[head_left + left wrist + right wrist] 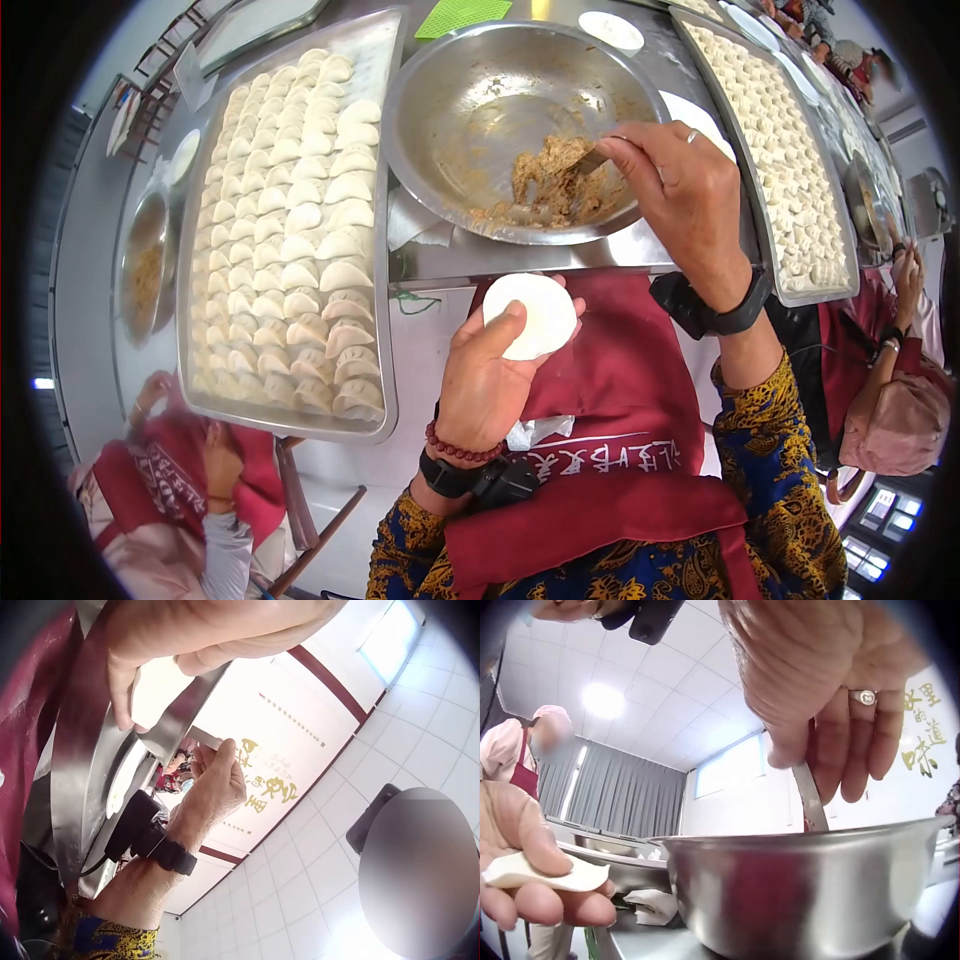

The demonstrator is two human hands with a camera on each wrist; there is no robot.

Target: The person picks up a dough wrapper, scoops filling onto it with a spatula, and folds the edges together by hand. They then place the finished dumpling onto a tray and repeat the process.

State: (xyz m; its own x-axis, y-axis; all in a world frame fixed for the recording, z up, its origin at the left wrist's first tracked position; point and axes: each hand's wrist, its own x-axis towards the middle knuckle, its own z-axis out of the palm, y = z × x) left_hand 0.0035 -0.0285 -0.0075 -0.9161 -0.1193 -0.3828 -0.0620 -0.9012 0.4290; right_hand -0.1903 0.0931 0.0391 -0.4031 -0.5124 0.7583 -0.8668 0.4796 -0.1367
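In the head view the left hand [485, 385] holds a round white dough wrapper [530, 316] on its fingers, thumb on top. The right hand [690, 190] pinches a flat metal utensil [592, 160] whose lower end is in the brown filling [550, 178]. That filling lies in a large steel bowl [440, 110]. In the right wrist view the utensil [808, 796] slants down behind the rim of the bowl [795, 892], and the wrapper [547, 873] bends slightly over the left fingers.
Left of the bowl, a metal tray [388, 300] holds rows of folded dumplings. Another dumpling tray [765, 235] stands at the right. White cloth or paper [415, 222] lies beside the bowl. Other people in red aprons [160, 480] are at both sides.
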